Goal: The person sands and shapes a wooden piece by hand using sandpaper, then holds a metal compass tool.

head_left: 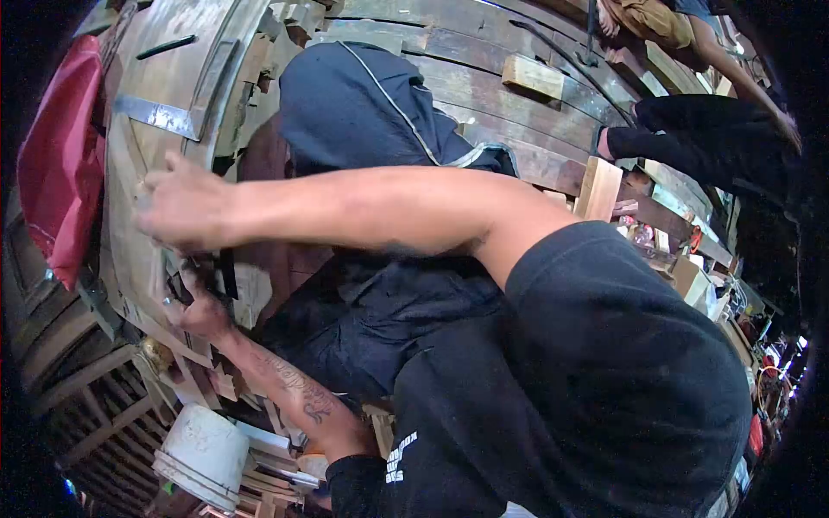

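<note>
Far left: red cloth (65, 164) hanging in folds beside the worktop edge. Next to it, wooden board (129, 259), the surface being worked at, running down the left side of the frame from the top edge to below mid-height. On its upper part, a slim dark marker-like stick (166, 47); below that, an L-shaped metal piece (160, 115), lying flat, shiny leg across the wood.

Lower left: white bucket (203, 453), tilted in view, beside wooden slats.

Left of centre: right hand (186, 207), motion-blurred, over the board, fingers curled; cannot tell whether they clasp anything. Just below it, left hand (205, 312), at the board's near edge, fingers partly bent; contact and grip cannot be made out. Left forearm tattooed.

Upper centre: dark trousers (354, 104) of the same person, pale piping along the leg. Right arm crosses the middle of the frame.

Right of upper centre: short wood block (533, 78) on floor planks (466, 56); dark bar (566, 56) slanting down past it.

Upper right: another person's bare arm (734, 69) and tan shorts (652, 22); a dark-clothed leg (708, 121) below, owner unclear.
</note>
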{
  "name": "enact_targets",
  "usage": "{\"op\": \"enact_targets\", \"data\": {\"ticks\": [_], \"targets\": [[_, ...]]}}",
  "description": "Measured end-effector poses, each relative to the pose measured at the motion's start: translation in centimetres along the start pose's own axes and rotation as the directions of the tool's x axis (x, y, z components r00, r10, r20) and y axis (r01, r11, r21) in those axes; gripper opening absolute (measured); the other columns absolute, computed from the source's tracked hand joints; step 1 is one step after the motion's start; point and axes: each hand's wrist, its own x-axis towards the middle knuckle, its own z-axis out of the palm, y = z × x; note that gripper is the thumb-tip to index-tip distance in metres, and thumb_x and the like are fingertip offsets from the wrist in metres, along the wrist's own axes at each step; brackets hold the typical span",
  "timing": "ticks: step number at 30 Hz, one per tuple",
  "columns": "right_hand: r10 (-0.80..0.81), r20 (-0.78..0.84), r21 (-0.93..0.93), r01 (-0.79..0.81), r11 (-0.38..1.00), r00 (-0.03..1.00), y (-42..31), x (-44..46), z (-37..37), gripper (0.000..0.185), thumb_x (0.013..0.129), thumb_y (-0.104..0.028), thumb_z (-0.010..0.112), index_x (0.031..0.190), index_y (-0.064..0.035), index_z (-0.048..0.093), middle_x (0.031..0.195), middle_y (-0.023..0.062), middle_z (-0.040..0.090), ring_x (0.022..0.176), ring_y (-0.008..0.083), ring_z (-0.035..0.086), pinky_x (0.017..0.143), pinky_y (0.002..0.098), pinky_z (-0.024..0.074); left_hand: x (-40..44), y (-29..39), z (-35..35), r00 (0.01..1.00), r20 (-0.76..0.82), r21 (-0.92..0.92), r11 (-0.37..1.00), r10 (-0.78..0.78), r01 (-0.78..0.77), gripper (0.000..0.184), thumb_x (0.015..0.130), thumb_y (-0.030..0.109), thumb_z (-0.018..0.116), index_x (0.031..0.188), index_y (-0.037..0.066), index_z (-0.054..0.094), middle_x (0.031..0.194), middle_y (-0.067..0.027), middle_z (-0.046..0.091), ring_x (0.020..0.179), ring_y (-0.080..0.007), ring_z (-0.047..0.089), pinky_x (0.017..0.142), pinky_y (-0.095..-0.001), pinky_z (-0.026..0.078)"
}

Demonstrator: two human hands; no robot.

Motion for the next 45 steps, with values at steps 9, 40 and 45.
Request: {"op": "enact_targets", "data": {"ticks": [9,40,45], "targets": [[-0.013,-0.057,0.022,0.015,1.0,0.998,0.4,0.0,-0.2,0.02,0.079,-0.022,0.074,0.097,-0.0136,0.075,0.101,0.0123,0.079,0.109,0.0313,0.07,0.095,0.0559,0.0458,0.7,3.1,-0.2,0.998,0.037,0.064,0.997,0.041,-0.044,0.057,0.098,0.034,0.078,0.132,-0.01,0.066,0.123,-0.0234,0.072,0.108,-0.0336,0.068,0.098,-0.0457,0.054],[0.056,-0.059,-0.089,-0.061,0.994,0.997,1.7,1.2,-3.0,0.023,0.077,-0.02,0.077,0.097,-0.0107,0.07,0.087,0.0105,0.076,0.104,0.0346,0.069,0.096,0.0547,0.0459,-0.2,2.3,0.0,0.999,0.047,-0.027,1.0,-0.004,0.005,0.045,0.092,0.023,0.079,0.129,0.0,0.072,0.129,-0.0166,0.068,0.122,-0.0349,0.064,0.104,-0.0455,0.051],[-0.083,-0.08,-0.002,0.083,0.997,0.993,-0.4,-1.6,-1.7,0.023,0.08,-0.021,0.073,0.103,-0.0146,0.074,0.088,0.0077,0.078,0.108,0.0306,0.07,0.095,0.0523,0.0458,0.7,4.1,0.5,0.996,0.005,-0.087,0.992,0.094,-0.093,0.042,0.084,0.008,0.081,0.125,0.0,0.074,0.127,-0.0142,0.068,0.121,-0.0325,0.065,0.107,-0.0453,0.05]]}}
